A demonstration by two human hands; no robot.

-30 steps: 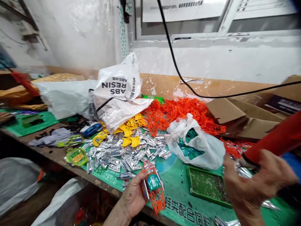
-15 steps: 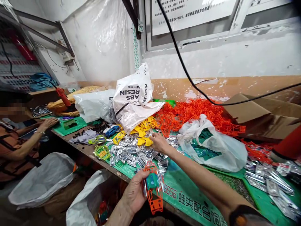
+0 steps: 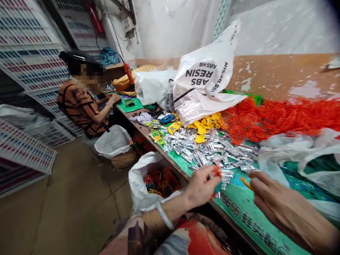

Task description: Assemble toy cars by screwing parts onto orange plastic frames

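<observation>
The left hand (image 3: 202, 187) clamps its fingers on a red frame (image 3: 217, 173), largely hidden, at the green sheet's (image 3: 236, 189) near edge. To the right, the right hand's (image 3: 278, 202) fingers clamp a yellow piece (image 3: 245, 182), its held end covered. The plastic bag (image 3: 277, 159) is cut off.

Looks like a small workshop for assembling plastic goods. Shows this in a long bench (image 3: 170, 161) under green sheeting (image 3: 240, 187), piled with loose orange parts (image 3: 278, 115), yellow parts (image 3: 207, 124) and silver parts (image 3: 199, 150). Fits also with a sack (image 3: 202, 67) printed "ABS RESIN", an open bag (image 3: 136, 177) of coloured pieces (image 3: 162, 182) beside the bench, and stacked crates (image 3: 44, 71). Matches, too, a person (image 3: 82, 101) working farther along, bare flooring (image 3: 77, 191) and a wall (image 3: 276, 71) with flaking paint.
</observation>
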